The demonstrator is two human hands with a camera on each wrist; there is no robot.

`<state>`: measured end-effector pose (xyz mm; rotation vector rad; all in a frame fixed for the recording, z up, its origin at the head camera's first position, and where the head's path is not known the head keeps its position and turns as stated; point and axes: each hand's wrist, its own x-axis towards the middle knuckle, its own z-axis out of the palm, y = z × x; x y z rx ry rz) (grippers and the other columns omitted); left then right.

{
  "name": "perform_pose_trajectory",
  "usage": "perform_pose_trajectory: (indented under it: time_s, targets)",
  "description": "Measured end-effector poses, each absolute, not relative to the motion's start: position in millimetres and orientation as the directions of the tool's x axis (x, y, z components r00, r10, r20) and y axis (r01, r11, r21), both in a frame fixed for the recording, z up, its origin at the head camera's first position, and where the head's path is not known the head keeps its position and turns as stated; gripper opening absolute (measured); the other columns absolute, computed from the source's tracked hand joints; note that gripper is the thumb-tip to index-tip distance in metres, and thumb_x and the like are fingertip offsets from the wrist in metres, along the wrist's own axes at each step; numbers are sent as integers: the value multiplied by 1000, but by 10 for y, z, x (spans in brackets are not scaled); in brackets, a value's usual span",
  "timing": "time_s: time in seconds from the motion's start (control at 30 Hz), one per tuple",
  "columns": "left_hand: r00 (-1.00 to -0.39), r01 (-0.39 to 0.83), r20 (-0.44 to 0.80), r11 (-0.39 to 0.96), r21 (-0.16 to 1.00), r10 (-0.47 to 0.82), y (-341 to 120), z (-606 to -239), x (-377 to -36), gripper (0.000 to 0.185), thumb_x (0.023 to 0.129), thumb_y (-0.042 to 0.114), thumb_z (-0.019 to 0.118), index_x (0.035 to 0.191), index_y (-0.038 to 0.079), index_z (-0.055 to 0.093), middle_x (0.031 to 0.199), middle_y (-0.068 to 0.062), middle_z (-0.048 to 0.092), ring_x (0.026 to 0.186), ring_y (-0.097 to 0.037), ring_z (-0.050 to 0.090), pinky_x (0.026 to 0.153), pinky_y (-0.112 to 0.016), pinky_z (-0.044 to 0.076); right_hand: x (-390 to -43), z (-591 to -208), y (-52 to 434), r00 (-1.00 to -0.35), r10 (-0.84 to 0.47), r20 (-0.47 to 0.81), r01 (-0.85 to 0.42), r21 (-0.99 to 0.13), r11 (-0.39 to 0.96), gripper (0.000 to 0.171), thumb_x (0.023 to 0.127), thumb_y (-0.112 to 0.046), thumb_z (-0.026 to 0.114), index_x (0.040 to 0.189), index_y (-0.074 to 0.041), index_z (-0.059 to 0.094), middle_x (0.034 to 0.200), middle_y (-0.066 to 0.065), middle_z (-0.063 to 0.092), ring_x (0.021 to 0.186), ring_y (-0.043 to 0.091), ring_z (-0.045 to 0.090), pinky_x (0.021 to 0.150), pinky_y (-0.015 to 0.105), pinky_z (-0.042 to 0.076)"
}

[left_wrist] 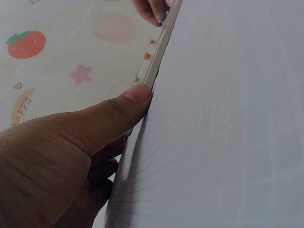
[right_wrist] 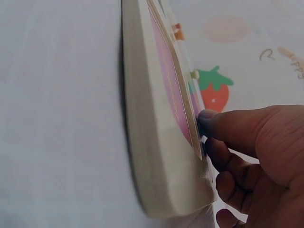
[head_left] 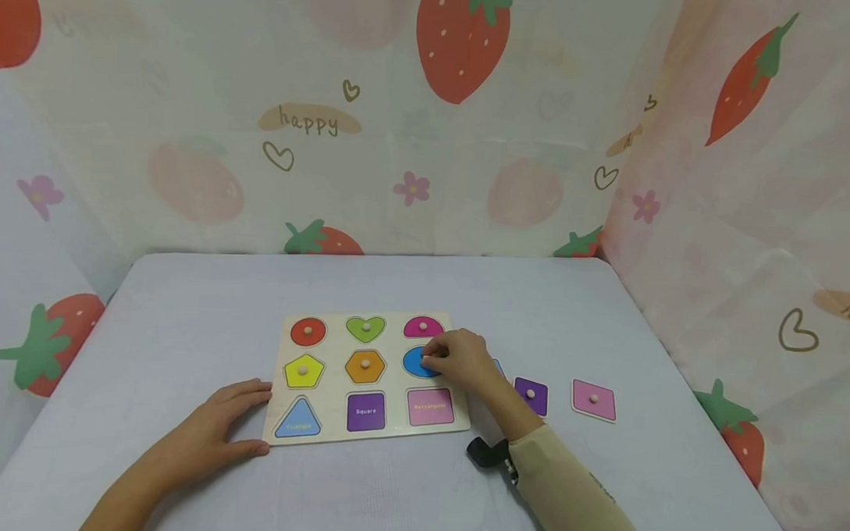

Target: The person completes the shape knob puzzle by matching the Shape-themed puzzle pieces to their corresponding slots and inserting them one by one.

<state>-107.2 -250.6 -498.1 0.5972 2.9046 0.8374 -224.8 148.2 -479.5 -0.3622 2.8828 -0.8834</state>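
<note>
Your right hand has thumb and fingers nearly closed together, pinching the blue oval at the right end of the board's middle row; you cannot tell from here whether it lies flush. Your left hand is spread, holding nothing, its fingers and thumb touching the board's left edge. The circle, heart, semicircle, pentagon and hexagon sit in their places. Right of the board lie the purple square and pink rectangle, with another blue piece partly hidden behind your right wrist.
</note>
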Motion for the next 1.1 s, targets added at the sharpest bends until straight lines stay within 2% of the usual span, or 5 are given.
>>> perform_pose_trajectory:
  time_s: [0.17,0.37,0.57,0.8,1.1]
  targets:
    - [-923,344,41,773,533,383,-2492,-4991,-1084,79,79,47,86,143,10,58,153,-8,50,144,-34,42,116,-58,36,-2249,-4774,1507,-967,-246,-69,-168,-555,815,17,91,-30,80,104,-18,80,91,-8,73,91,13,62,90,34,57]
    - [-927,327,25,773,544,375,-2462,-4989,-1091,80,79,46,87,143,9,58,154,-9,49,145,-36,40,117,-58,37,-2249,-4697,1611,-963,-252,-96,-158,-557,815,21,91,-30,80,109,-20,80,96,-7,70,97,17,58,83,30,58]
    - [-927,328,25,779,534,373,-2479,-4985,-1091,80,79,44,87,143,7,57,153,-11,50,144,-37,41,117,-59,37,-2197,-4562,1762,-958,-284,-43,-205,-592,779,19,91,-22,78,110,-18,79,100,-6,70,106,20,56,84,33,58]
    - [-928,328,27,778,536,372,-2491,-4978,-1085,80,78,44,88,143,8,57,153,-11,50,144,-37,40,117,-60,37,-2120,-4499,1981,-935,-348,68,-325,-556,765,20,92,-18,77,112,-13,78,102,-3,74,106,22,60,93,43,55]
    - [-927,330,28,779,534,374,-2488,-4988,-1087,80,78,44,88,143,7,57,153,-12,50,144,-38,40,116,-60,37,-2071,-4547,2269,-936,-337,100,-337,-531,777,20,92,-19,78,112,-14,79,101,-3,73,105,21,60,91,43,56]
